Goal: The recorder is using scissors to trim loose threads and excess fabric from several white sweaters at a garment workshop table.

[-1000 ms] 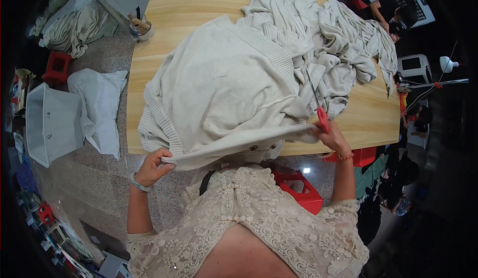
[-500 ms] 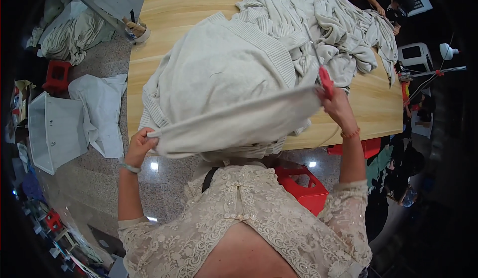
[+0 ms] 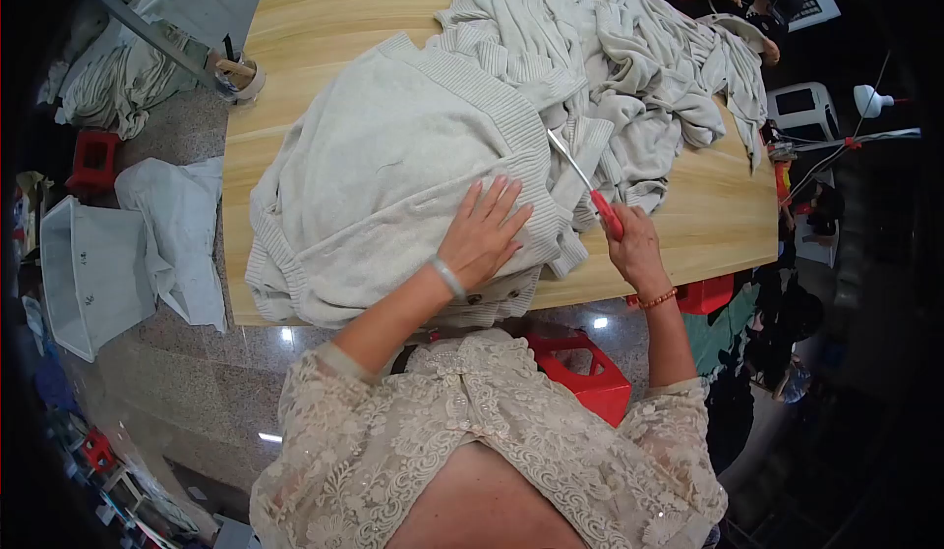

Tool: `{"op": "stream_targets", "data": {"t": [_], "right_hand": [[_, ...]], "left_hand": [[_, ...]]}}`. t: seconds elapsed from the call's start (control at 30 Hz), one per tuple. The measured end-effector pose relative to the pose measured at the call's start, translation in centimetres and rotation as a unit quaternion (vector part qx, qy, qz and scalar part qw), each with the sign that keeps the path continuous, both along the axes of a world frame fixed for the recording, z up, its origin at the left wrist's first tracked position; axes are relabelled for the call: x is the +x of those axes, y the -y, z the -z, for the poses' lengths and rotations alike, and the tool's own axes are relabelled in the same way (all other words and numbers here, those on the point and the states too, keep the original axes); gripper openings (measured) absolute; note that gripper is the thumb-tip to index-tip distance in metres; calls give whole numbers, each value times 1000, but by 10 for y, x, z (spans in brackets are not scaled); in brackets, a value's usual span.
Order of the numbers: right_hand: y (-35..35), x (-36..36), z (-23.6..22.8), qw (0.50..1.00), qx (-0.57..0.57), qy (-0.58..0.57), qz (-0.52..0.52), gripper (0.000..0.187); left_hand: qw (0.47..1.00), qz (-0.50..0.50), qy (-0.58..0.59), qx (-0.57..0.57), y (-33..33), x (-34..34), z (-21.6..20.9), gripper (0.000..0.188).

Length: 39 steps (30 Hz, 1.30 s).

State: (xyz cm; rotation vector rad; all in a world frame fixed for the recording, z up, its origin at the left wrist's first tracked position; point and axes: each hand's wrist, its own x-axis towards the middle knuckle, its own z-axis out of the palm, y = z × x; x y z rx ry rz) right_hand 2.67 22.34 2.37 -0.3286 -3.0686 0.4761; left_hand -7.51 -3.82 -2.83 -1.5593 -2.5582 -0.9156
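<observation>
Cream cardigan [image 3: 374, 126] lies on the tabletop [image 3: 285, 18], near edge; likely soft, stretchy, light. Best hold: ribbed band [image 3: 513, 126]. Your left hand [image 3: 484, 237] presses it, fingers spread; right hand [image 3: 637, 249] grips red-handled scissors [image 3: 605, 213].

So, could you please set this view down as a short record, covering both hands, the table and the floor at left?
Left hand: laid on the sweater, fingers spread
Right hand: gripping a red-handled tool, exact kind unclear
Sweater: pale, ribbed edges, spread out
Clothes pile: pale, crumpled, beyond the sweater and to its right
Table: light wood
Floor at left: white bin, white bag, red stool
</observation>
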Motion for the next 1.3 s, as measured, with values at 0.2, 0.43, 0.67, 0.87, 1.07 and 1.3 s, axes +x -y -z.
{"op": "stream_targets", "data": {"t": [0.2, 0.43, 0.67, 0.87, 1.07, 1.3], "right_hand": [[-2, 36, -24, 992, -17, 121, -19, 17], [73, -8, -49, 965, -46, 172, -191, 22], [118, -41, -52, 943, -45, 185, -274, 19], [133, -44, -58, 942, -33, 198, -267, 21], [191, -61, -41, 922, -50, 166, -346, 18], [249, -61, -12, 905, -87, 147, -389, 18]], "left_hand": [[987, -11, -61, -149, -40, -19, 54, 57], [993, -24, -55, -104, -34, -15, 61, 54], [996, -72, -33, -43, 16, 0, 54, 68], [958, -283, -3, -42, 112, 14, 50, 87], [907, -397, -28, -134, 202, 21, 72, 81], [911, -404, 34, -77, 287, 30, 89, 69]]}}
